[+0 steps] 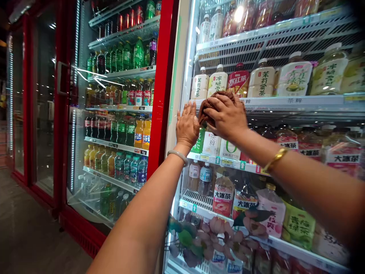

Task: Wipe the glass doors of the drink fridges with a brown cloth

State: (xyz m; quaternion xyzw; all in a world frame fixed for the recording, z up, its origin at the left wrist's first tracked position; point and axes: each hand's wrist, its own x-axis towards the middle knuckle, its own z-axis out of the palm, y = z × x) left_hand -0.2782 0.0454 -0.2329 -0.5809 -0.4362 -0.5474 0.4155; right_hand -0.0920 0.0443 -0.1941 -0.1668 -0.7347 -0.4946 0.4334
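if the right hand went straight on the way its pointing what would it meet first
Most likely the glass door, with the brown cloth that the right hand holds in between; the bottles stand behind the glass. Whether the cloth touches it is hard to tell in one view.

Off to the left I see a red-framed drinks cooler point(164, 76), its white shelves point(128, 148) lined with red metal cans point(132, 17), green plastic bottles point(138, 53) and orange bottles with blue labels point(138, 131). Beyond it, a red-framed glass cabinet point(28, 95) stands on the grey floor point(31, 232).

"Qoo" on bottles point(139, 96), "茶粹" on shelf point(294, 101)
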